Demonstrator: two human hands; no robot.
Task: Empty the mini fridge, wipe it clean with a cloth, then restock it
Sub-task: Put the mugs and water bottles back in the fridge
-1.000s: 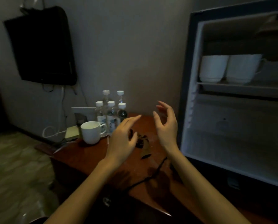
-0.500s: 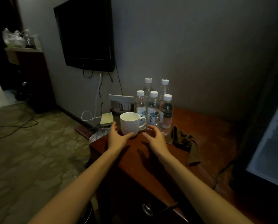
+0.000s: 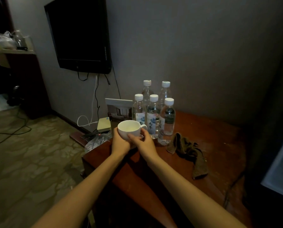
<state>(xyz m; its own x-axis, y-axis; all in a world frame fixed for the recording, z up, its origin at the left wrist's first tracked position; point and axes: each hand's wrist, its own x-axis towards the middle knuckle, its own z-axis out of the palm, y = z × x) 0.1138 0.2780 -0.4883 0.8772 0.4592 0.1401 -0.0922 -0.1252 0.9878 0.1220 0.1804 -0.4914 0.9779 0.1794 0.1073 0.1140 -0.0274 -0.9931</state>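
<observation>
A white cup (image 3: 129, 128) sits near the left front corner of the brown table (image 3: 216, 145). My left hand (image 3: 120, 143) grips the cup's left side and my right hand (image 3: 143, 142) grips its front right, fingers curled round the wall. Several clear water bottles (image 3: 167, 117) with white caps stand right behind the cup. A dark brown cloth (image 3: 188, 150) lies crumpled on the table to the right of my hands. Only a sliver of the open mini fridge (image 3: 280, 175) shows at the right edge; its inside is out of view.
A black television (image 3: 79, 33) hangs on the wall at the left with cables trailing down. A small framed card (image 3: 118, 109) and a yellowish box (image 3: 103, 125) sit behind the table's left corner. A dark cabinet (image 3: 22, 76) stands far left on the patterned floor.
My view swung left from the fridge to the table. Both hands moved from mid-air to the white cup and closed round it.
</observation>
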